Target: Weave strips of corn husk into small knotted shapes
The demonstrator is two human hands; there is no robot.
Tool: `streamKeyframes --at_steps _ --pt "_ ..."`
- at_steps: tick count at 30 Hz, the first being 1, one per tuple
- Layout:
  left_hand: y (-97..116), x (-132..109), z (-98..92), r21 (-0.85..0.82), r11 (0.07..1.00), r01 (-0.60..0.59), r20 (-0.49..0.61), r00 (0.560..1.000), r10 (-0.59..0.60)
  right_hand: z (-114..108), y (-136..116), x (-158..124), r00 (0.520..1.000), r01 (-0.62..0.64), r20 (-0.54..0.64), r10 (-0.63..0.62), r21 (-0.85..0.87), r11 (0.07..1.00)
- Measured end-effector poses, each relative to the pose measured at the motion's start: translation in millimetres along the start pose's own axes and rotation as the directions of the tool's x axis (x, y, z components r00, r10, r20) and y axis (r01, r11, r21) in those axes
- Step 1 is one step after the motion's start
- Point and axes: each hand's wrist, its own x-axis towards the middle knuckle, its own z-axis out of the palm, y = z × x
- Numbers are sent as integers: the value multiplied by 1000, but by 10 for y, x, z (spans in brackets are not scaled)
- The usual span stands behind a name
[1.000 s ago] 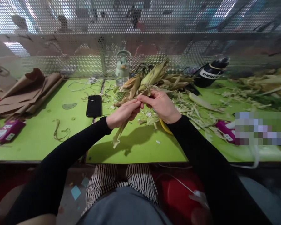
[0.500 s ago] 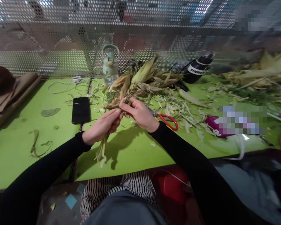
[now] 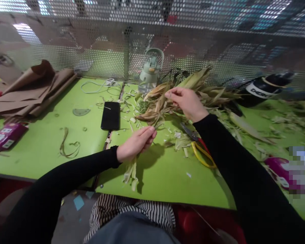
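Note:
My left hand [image 3: 137, 143] is closed over the green table, its fingers pinched round a bunch of corn husk strips [image 3: 134, 168]. The pale ends hang below the palm, and a short tip sticks out past the thumb. Higher and to the right, my right hand [image 3: 186, 102] is raised in front of the dry corn husk pile [image 3: 156, 105], thumb and forefinger pressed together. Whatever sits in that pinch is too small to make out. Below the right wrist lie scissors [image 3: 202, 154] with red and yellow handles, partly behind my sleeve.
A black phone [image 3: 110, 116] lies left of the husks, near a semicircular plate [image 3: 81, 112] and white cable [image 3: 91, 88]. Behind stand a green bottle [image 3: 150, 74] and a tilted black bottle [image 3: 263, 88]. Brown paper [image 3: 43, 89] and purple packs [image 3: 8, 135] lie at the sides.
My right hand has come away from the left, moving up and to the right. The left hand still grips the husk strips. My view has turned left.

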Motion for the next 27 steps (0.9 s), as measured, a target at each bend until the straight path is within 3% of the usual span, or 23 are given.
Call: streamKeyframes --at_steps 3,6,9,13,15,18,21,25,27 --pt "11 3 -21 -32 999 -30 5 1000 31 393 87 193 986 100 157 -59 -266 959" --pt "11 -6 -40 3 999 -43 19 999 43 750 169 299 967 156 246 -70 -351 923" --pt "1 -2 -49 30 999 -42 35 999 41 831 189 344 968 173 236 -80 -403 899" --pt "-39 8 -55 40 997 -62 55 997 59 521 15 327 985 144 138 -99 -370 918" --pt "-61 1 -57 30 998 -60 63 996 58 305 -141 268 1000 15 3 -14 -125 992" --pt "-51 8 -74 -13 998 -57 57 997 58 25 -375 114 991 -89 -91 99 105 990" --pt "54 107 -132 -50 991 -128 -12 992 128 -181 -543 -70 985 -130 -93 144 144 981" --pt "316 370 -218 -77 965 -251 -232 946 227 -383 -694 -274 982 -176 -36 186 179 968" --pt "452 493 -214 -105 959 -264 -262 937 230 -457 -757 -356 985 -170 -10 174 186 968"
